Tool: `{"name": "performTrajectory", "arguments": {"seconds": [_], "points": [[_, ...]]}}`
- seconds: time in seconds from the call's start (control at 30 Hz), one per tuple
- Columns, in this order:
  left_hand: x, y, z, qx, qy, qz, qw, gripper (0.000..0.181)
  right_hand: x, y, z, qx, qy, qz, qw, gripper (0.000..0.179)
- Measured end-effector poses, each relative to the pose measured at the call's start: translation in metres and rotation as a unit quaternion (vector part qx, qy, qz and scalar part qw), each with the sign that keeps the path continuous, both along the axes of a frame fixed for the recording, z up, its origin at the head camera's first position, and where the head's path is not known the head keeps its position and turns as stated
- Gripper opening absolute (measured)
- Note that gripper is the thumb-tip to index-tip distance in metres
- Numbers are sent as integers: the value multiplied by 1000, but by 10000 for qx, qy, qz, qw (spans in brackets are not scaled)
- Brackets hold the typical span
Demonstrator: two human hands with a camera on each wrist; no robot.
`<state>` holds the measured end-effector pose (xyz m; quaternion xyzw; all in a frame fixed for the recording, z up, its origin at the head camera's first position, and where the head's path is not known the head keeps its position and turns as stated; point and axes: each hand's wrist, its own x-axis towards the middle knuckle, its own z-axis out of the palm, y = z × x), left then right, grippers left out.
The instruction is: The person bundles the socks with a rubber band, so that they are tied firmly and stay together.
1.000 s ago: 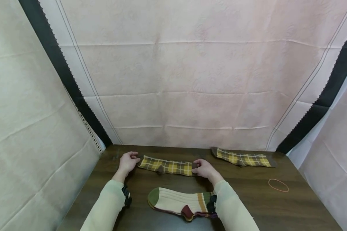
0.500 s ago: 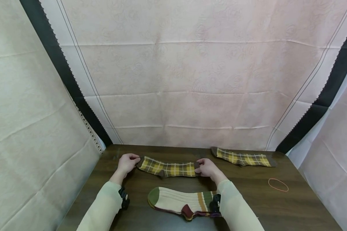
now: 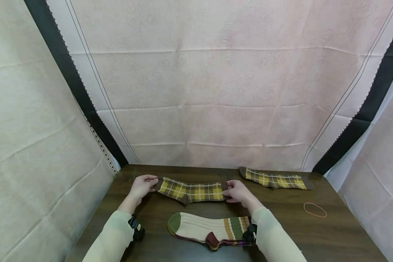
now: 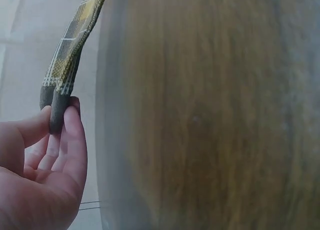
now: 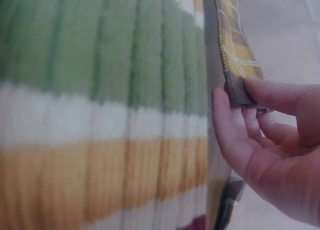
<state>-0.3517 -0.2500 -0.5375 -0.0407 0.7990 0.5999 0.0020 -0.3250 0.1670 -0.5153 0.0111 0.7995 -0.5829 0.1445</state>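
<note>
A yellow and brown plaid sock [image 3: 193,191] stretches lengthwise between both hands over the far part of the table. My left hand [image 3: 142,187] pinches its dark toe end between thumb and fingers, which the left wrist view shows close up on the toe [image 4: 57,109]. At the other end, my right hand [image 3: 239,193] pinches the dark cuff; in the right wrist view the thumb lies on top of the cuff [image 5: 241,93] with the fingers beneath. The sock's heel points toward the near side.
Striped cream socks [image 3: 203,227] with green toes lie stacked nearer, partly under the right wrist camera. A second plaid sock [image 3: 275,179] lies at the back right. A pink rubber band [image 3: 315,210] rests on the brown table [image 3: 334,233]. Pale cloth walls [image 3: 222,109] surround the table.
The right hand has shifted slightly right and the left hand slightly left, drawing the plaid sock straighter and flatter between them. The other socks and the rubber band stay put.
</note>
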Motion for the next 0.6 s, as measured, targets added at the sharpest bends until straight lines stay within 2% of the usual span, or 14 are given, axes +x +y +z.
{"name": "performTrajectory", "arguments": {"seconds": [0.23, 0.4, 0.6], "points": [[8, 0, 9, 498, -53, -91, 9987, 33, 4, 14, -3, -340, 183, 126, 9992, 66], [14, 4, 14, 844, 23, -152, 9963, 35, 9, 25, -2, -502, 373, 73, 9980, 66], [22, 13, 19, 925, 115, -173, 9955, 32, 19, 40, 5, -713, 470, -25, 9963, 65]]}}
